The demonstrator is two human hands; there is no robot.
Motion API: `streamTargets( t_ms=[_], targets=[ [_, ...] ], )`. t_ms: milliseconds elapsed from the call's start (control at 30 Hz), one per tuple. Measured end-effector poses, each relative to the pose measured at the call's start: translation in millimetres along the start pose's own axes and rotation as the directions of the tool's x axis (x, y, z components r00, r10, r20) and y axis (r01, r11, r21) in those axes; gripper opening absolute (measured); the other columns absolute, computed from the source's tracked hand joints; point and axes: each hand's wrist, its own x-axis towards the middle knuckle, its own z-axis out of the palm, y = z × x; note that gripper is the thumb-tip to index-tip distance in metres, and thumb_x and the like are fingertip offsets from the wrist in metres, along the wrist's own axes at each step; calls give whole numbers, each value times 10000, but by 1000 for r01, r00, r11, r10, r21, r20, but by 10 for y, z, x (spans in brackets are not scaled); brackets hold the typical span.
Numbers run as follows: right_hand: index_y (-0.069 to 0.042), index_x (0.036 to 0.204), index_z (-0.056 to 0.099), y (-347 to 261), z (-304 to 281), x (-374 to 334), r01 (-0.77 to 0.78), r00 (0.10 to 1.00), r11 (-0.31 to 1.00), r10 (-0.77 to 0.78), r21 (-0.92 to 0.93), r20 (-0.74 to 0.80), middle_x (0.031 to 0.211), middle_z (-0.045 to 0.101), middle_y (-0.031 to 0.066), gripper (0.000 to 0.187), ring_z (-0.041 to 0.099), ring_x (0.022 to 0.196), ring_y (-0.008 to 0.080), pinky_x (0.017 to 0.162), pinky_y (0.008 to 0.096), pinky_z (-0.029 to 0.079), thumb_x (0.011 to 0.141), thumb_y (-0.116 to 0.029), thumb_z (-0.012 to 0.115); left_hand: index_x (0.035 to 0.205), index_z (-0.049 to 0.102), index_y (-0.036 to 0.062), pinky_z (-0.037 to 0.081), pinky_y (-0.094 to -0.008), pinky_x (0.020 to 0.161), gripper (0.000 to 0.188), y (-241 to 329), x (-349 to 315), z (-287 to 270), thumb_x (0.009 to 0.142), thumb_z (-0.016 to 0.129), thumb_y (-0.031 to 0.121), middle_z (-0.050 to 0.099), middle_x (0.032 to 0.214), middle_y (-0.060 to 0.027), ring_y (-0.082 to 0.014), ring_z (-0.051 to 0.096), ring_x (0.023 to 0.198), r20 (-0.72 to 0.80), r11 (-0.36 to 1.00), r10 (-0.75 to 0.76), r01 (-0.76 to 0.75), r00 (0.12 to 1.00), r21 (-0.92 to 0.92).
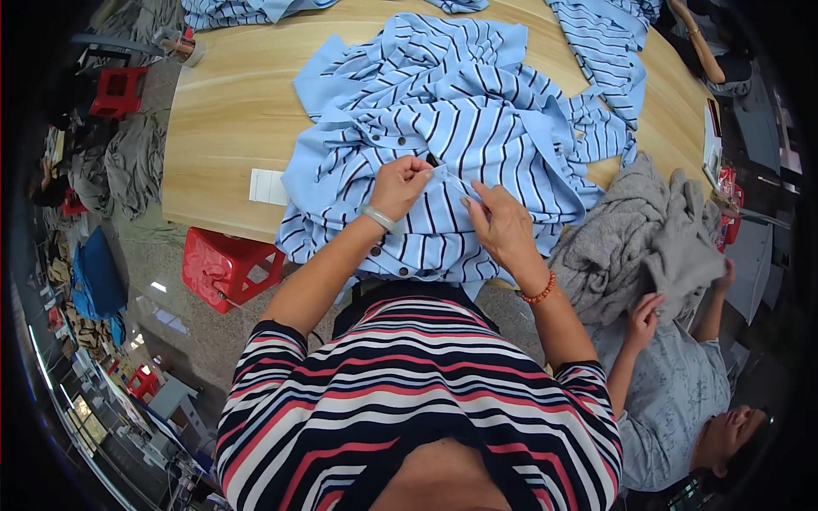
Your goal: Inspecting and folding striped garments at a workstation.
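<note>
Left grip (pixel 399 189) pinches narrow on a thin pale strand (pixel 456 180) over the garment's middle; whether my right grip (pixel 509 226), just right of it, closes on the strand, I cannot tell. Under both, the blue striped garment (pixel 503 145) lies rumpled on the surface (pixel 221 128). I judge its cloth light and soft, best taken by a fold; the strand seems flimsy, slippery, wanting a pinch near its ends

The wearer's hands (pixel 504 228) number two; there is one bench (pixel 213 128), one pale bangle (pixel 380 219), one orange beaded bracelet (pixel 549 290), at least four dark buttons (pixel 402 141) and at least two red stools (pixel 211 262).
</note>
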Motion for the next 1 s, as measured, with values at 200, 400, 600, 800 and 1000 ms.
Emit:
streamTargets(
  t_ms=[200,400,600,800,1000],
  targets=[
    [-46,994,620,-14,87,49,35,999,996,-34,-86,11,750,571,130,223,574,653,316,604,381,454,807,-164,601,876,595,18,280,-150,480,87,-25,-15,14,844,595,99,548,667,64,20,388,547,-22,999,48,-48,999,-10],
    [-50,983,619,-194,93,200,20,993,989,-2,-146,119,769,577,156,207,585,691,341,614,410,467,811,-159,582,880,575,15,384,-224,492,84,2,-70,33,842,577,89,574,640,-9,-72,516,540,-109,936,286,-254,952,244],
    [-28,862,589,-141,294,167,97,992,989,-87,-116,92,760,580,177,150,591,689,364,603,451,468,821,-168,550,892,569,40,457,-393,523,97,-88,-249,156,843,538,118,585,720,-177,-346,590,624,-93,741,554,-439,827,509],
    [-20,920,628,-35,377,109,-36,982,999,36,-4,185,835,623,197,192,605,776,368,677,436,475,814,-163,553,922,559,51,470,-354,582,148,-158,-419,265,812,563,149,591,744,-140,-299,602,652,-114,903,337,-287,934,321],
    [1,928,644,-205,-16,246,24,959,998,-39,58,280,749,615,208,214,606,655,326,586,360,455,817,-163,562,865,644,11,452,-267,626,186,70,-510,-390,786,645,180,609,705,-67,-123,568,655,-14,883,159,-136,987,449]
  ],
)
